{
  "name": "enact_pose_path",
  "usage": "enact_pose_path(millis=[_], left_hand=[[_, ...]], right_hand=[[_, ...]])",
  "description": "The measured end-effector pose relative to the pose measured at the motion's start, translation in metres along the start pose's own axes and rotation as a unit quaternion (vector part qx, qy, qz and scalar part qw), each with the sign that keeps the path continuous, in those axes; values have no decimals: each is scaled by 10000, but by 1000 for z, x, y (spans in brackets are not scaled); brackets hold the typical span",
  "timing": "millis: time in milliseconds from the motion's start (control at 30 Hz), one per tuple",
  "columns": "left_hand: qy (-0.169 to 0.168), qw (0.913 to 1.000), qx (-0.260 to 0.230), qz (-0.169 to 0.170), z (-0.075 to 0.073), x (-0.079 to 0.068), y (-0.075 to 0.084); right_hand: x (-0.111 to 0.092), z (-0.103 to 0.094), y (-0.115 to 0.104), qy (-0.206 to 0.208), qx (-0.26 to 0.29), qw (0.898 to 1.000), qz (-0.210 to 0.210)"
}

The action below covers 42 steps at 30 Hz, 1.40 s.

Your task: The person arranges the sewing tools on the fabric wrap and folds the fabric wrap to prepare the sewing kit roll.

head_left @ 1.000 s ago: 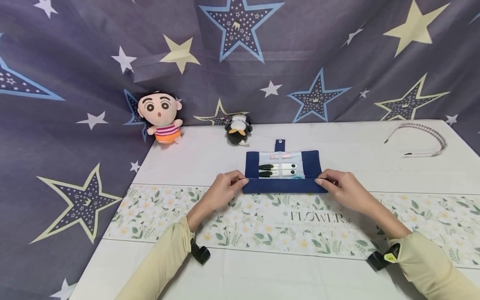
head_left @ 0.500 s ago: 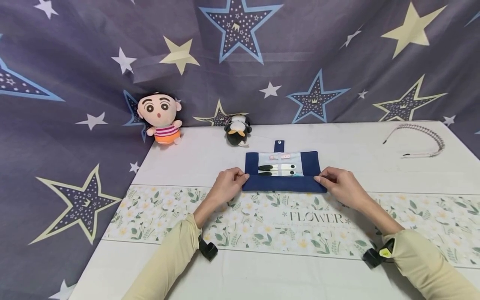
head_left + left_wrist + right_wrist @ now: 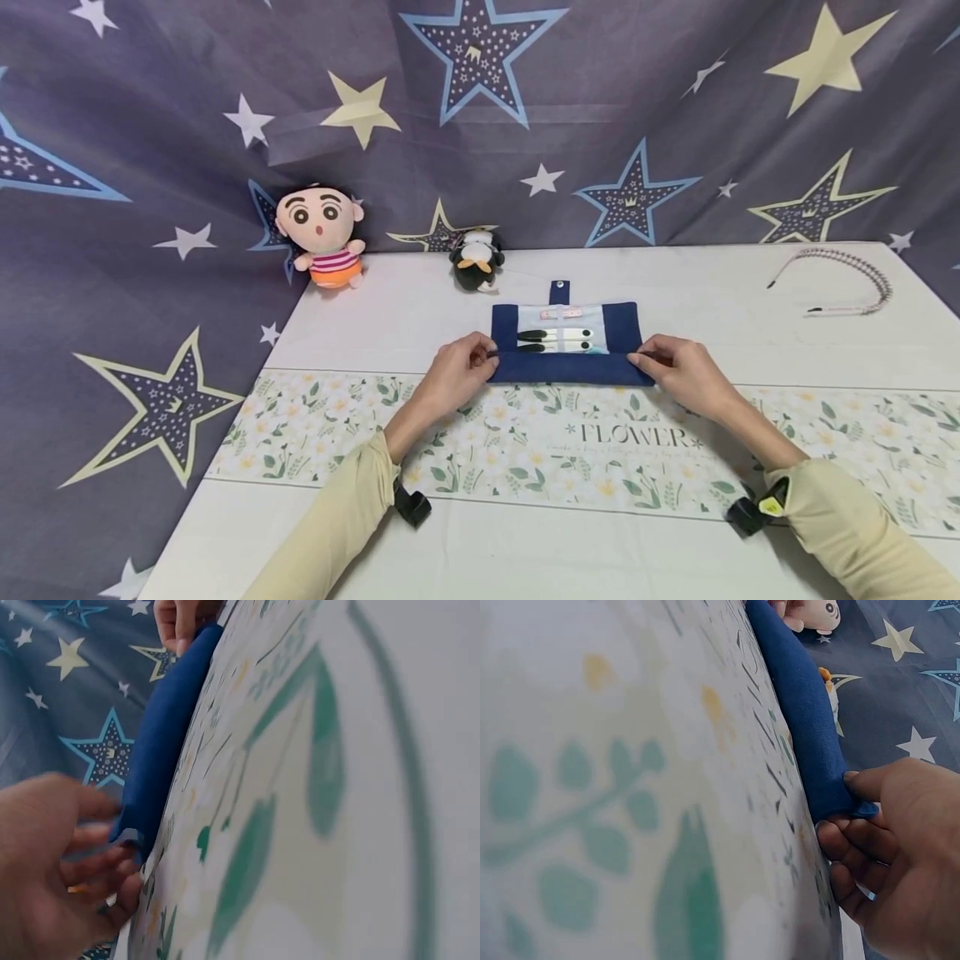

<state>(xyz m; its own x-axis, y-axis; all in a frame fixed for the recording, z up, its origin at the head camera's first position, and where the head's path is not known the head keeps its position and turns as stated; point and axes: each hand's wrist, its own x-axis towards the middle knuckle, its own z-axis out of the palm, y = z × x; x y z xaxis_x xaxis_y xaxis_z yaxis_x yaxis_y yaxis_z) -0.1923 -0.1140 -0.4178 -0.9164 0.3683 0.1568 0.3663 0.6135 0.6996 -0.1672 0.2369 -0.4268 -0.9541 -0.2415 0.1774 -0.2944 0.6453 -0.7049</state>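
A navy fabric roll-up case (image 3: 621, 329) lies unfolded on the table, its near edge folded over towards the middle. Inside, an elastic band crosses two black-and-white slim tools (image 3: 562, 334), a small pink-and-white item (image 3: 561, 313) and a light-blue piece partly covered by the fold. My left hand (image 3: 456, 369) holds the fold's left end between thumb and fingers; the left wrist view shows that hand (image 3: 60, 862) blurred around the blue corner. At the opposite end, my right hand (image 3: 688, 373) pinches the fold, thumb and fingertips on the cloth (image 3: 806, 712) in the right wrist view.
A snap strap (image 3: 559, 292) sticks out from the case's far side. Behind stand a plush doll (image 3: 327, 237) and a penguin plush (image 3: 477, 260). A headband (image 3: 862, 265) lies at the back right. A floral printed strip (image 3: 525, 467) crosses the white table (image 3: 570, 550).
The near fold has moved slightly farther over the case, covering more of the lower tool and the light-blue piece. Both hands moved a little away from me; the left fingers shifted their hold.
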Motion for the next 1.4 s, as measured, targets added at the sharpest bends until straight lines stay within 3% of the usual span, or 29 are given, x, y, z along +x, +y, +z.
enact_pose_path(millis=[133, 233, 333, 500, 700, 800, 967, 1100, 1233, 1400], left_hand=[[-367, 9941, 322, 974, -1, -5, -1], [-557, 9779, 972, 1766, -2, -6, -1], [-562, 9575, 1625, 2314, -2, -5, -3], [-461, 9395, 2104, 2662, -2, -5, -6], [-440, 9246, 2527, 2815, -1, -4, -7], [-450, 9206, 2644, 2839, 0, -4, -7], [-529, 9244, 2639, 2703, 0, -4, -7], [-489, 9410, 2309, 2426, -1, -5, -9], [-392, 9594, 1789, 2146, -3, -8, -12], [-392, 9774, 1153, 1728, -5, -9, -16]], right_hand=[[0, 1, -1, 6, -3, 10000, 8], [0, 1, -1, 71, 86, 9999, -122], [-3, 1, -1, 131, 66, 9985, -531], [-7, -1, -1, 200, -767, 9854, -1506], [-13, -4, 1, 243, -1687, 9637, -2057], [-11, -5, 5, 289, -2012, 9465, -2507], [-6, -5, 11, 408, -2325, 9162, -3238], [-3, -3, 11, 487, -2408, 9045, -3485], [-3, -2, 11, 531, -2112, 9111, -3499], [-5, -2, 11, 492, -1570, 9344, -3159]])
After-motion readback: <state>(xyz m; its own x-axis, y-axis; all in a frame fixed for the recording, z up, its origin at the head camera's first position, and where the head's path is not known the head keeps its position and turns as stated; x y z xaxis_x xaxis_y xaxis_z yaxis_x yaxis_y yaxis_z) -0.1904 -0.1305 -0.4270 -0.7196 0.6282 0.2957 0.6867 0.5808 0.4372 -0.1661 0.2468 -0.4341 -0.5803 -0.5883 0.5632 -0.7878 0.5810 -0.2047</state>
